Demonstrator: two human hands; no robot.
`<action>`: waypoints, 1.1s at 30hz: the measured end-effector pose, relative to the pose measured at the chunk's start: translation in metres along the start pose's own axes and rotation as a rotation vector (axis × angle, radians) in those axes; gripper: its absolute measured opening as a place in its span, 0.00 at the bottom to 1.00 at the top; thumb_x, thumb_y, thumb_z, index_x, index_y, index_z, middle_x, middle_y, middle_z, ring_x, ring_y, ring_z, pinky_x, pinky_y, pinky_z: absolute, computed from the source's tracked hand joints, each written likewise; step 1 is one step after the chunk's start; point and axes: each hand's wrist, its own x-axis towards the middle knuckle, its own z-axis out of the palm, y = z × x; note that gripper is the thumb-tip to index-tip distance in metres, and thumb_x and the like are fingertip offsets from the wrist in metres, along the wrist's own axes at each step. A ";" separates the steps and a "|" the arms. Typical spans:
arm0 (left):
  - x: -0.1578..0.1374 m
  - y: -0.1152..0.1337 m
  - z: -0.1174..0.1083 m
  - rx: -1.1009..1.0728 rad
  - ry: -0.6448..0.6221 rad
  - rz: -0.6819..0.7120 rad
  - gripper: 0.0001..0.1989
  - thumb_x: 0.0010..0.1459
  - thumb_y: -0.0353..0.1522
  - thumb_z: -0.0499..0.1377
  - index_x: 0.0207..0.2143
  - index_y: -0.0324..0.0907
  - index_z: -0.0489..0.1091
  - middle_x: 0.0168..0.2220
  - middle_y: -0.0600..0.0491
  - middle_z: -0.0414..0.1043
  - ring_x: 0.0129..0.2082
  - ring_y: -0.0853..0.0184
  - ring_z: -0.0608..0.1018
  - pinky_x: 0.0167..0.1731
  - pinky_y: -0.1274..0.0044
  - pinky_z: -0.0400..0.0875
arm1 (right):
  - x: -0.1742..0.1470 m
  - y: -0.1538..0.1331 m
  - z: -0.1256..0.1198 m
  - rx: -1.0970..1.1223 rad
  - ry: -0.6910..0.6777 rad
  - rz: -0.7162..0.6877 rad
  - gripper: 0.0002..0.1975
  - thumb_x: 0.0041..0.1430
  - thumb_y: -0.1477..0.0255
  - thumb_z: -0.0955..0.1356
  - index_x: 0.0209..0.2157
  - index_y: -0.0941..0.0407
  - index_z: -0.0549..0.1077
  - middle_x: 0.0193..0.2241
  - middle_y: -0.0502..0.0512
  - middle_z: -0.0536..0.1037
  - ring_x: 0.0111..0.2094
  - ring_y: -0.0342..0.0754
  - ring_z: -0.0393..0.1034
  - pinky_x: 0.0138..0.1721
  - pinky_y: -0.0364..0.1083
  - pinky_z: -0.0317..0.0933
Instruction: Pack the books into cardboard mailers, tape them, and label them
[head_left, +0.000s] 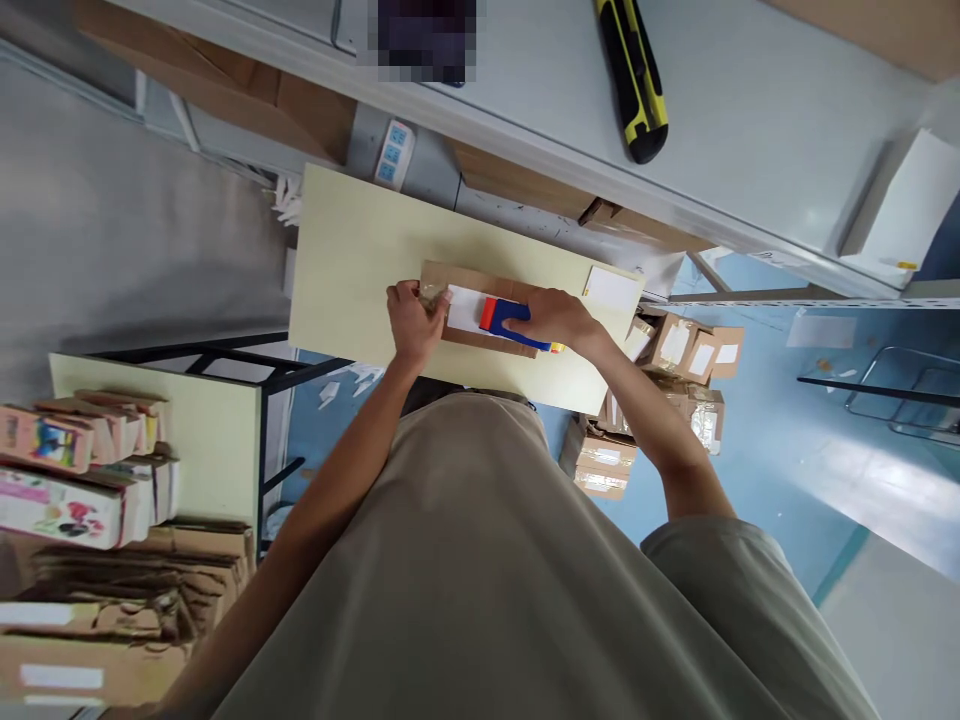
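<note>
"While looking straight down at the pale yellow tabletop (pixel 349 255), picking out the right hand (pixel 559 318) first: closed, thumb and fingers pinching a flat blue block with a red end (pixel 504 318)!"

"And sitting where, exactly?"

"Over a smooth white rectangular piece (pixel 463 310), overlapping the right part of it. Around that, a long stretch of brown cardboard (pixel 472 273), laid out on the tabletop, near the person's front."

"Over to the left hand (pixel 418 322), then!"

"Bent at the left end of the cardboard, fingers curled, thumb reaching the corner of the white piece, right beside a shiny patch of clear tape (pixel 432 291). Pinching or merely pressing? Cannot tell from up here."

"Further right along the tabletop?"

"A white rectangular sheet (pixel 613 289), close to the right end."

"And beyond?"

"Past the far edge, a white power strip with blue sockets (pixel 394 155). Higher up, lying on a grey tabletop (pixel 540 100), a yellow-and-black utility knife (pixel 636 90). Off right, above the blue floor (pixel 757 400), a pile of brown cardboard cartons with white labels (pixel 677 345). Down left, folded brown cardboard (pixel 112 665), bundled tightly, beside colourful printed boxes (pixel 56 508)."
</note>
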 end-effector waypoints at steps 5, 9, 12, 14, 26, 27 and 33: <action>-0.002 -0.003 0.012 0.020 0.040 0.033 0.26 0.71 0.56 0.67 0.53 0.48 0.66 0.55 0.40 0.72 0.62 0.46 0.75 0.66 0.54 0.73 | 0.005 0.000 0.003 -0.017 0.003 -0.004 0.26 0.76 0.51 0.71 0.60 0.58 0.82 0.58 0.71 0.87 0.60 0.68 0.81 0.56 0.55 0.73; 0.000 -0.004 0.011 -0.030 0.006 -0.019 0.24 0.71 0.52 0.68 0.54 0.47 0.66 0.57 0.40 0.70 0.63 0.46 0.74 0.69 0.55 0.69 | 0.005 0.001 0.002 -0.016 -0.011 -0.034 0.28 0.76 0.51 0.72 0.63 0.59 0.81 0.57 0.71 0.87 0.58 0.68 0.81 0.56 0.56 0.73; 0.000 -0.003 0.011 -0.041 0.017 -0.024 0.24 0.70 0.51 0.68 0.54 0.47 0.66 0.56 0.40 0.71 0.63 0.47 0.74 0.69 0.54 0.69 | 0.001 0.001 -0.002 -0.024 -0.027 -0.055 0.28 0.76 0.52 0.72 0.63 0.59 0.81 0.57 0.72 0.87 0.57 0.69 0.82 0.54 0.57 0.73; -0.002 -0.004 0.011 -0.015 0.036 -0.004 0.23 0.70 0.51 0.68 0.53 0.48 0.66 0.55 0.41 0.72 0.62 0.48 0.74 0.69 0.55 0.70 | -0.007 0.003 -0.005 -0.020 -0.030 -0.079 0.27 0.77 0.52 0.71 0.62 0.59 0.81 0.56 0.71 0.87 0.56 0.68 0.82 0.53 0.56 0.73; 0.001 -0.018 0.019 -0.096 0.129 0.008 0.22 0.65 0.44 0.73 0.46 0.48 0.63 0.51 0.45 0.72 0.59 0.51 0.77 0.67 0.58 0.72 | -0.103 0.110 -0.042 -0.050 -0.077 0.041 0.27 0.75 0.45 0.71 0.46 0.57 0.82 0.36 0.64 0.84 0.40 0.60 0.80 0.40 0.51 0.65; 0.002 -0.019 0.020 -0.122 0.142 0.011 0.22 0.64 0.44 0.73 0.45 0.49 0.63 0.50 0.46 0.72 0.58 0.51 0.77 0.66 0.58 0.72 | -0.107 0.116 -0.042 -0.049 -0.091 0.050 0.27 0.76 0.45 0.70 0.46 0.57 0.82 0.36 0.63 0.85 0.39 0.59 0.80 0.39 0.51 0.64; 0.003 -0.017 0.019 -0.186 0.160 0.012 0.23 0.62 0.45 0.74 0.42 0.49 0.63 0.49 0.45 0.71 0.60 0.50 0.77 0.65 0.58 0.73 | -0.085 0.122 -0.017 -0.139 -0.072 0.107 0.28 0.76 0.48 0.71 0.49 0.61 0.85 0.40 0.70 0.87 0.42 0.62 0.83 0.41 0.52 0.68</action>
